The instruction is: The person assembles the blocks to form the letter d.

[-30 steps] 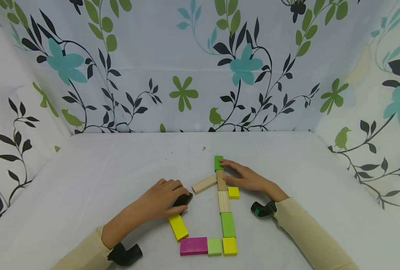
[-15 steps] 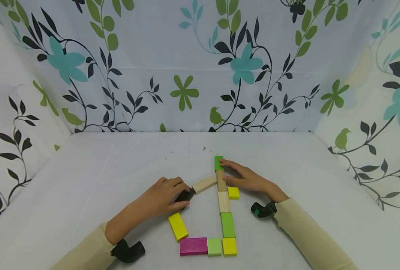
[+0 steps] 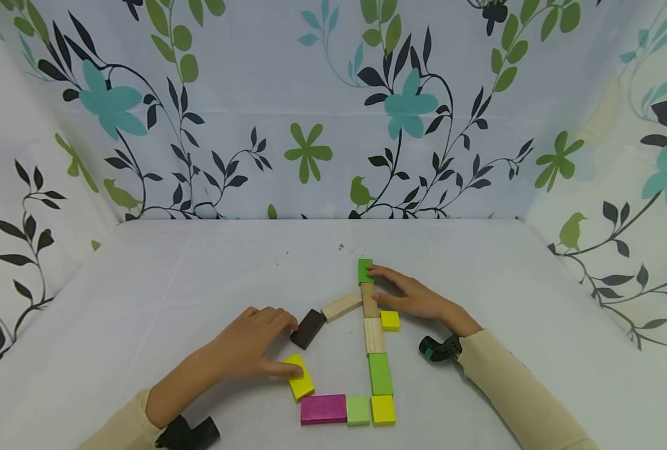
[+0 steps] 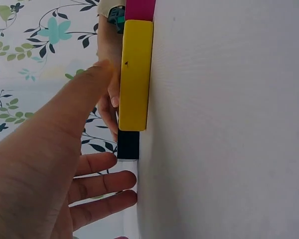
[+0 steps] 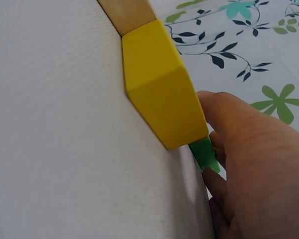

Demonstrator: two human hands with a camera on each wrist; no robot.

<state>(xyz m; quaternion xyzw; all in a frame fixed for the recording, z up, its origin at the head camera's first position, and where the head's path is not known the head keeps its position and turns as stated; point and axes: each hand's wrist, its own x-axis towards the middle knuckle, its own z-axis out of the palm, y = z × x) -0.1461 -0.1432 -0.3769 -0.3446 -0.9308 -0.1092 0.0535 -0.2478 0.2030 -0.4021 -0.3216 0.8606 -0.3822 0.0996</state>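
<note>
My left hand (image 3: 243, 344) hovers at the left of the block outline, fingers extended and apart. Its thumb overlaps the yellow block (image 3: 301, 382), and the index fingertip is right at the black block (image 3: 307, 329). In the left wrist view that yellow block (image 4: 135, 74) stands before the black block (image 4: 128, 145), with nothing in the grasp. My right hand (image 3: 417, 297) rests beside the upper column, its index finger touching the green block (image 3: 365, 270) and its thumb at a plain wooden block (image 3: 369, 301). A small yellow block (image 5: 162, 84) sits close to the right thumb.
A slanted wooden block (image 3: 341, 307) links the black block to the column. Below run another wooden block (image 3: 374, 335), a green block (image 3: 381, 374) and a yellow block (image 3: 383, 410). A light green block (image 3: 358, 411) and magenta block (image 3: 323, 409) form the bottom. Patterned cloth (image 3: 232, 112) hangs behind.
My left hand slid the black block up against the slanted wooden block, then let go and drew back left and down toward the yellow block. The right hand has stayed in place.
</note>
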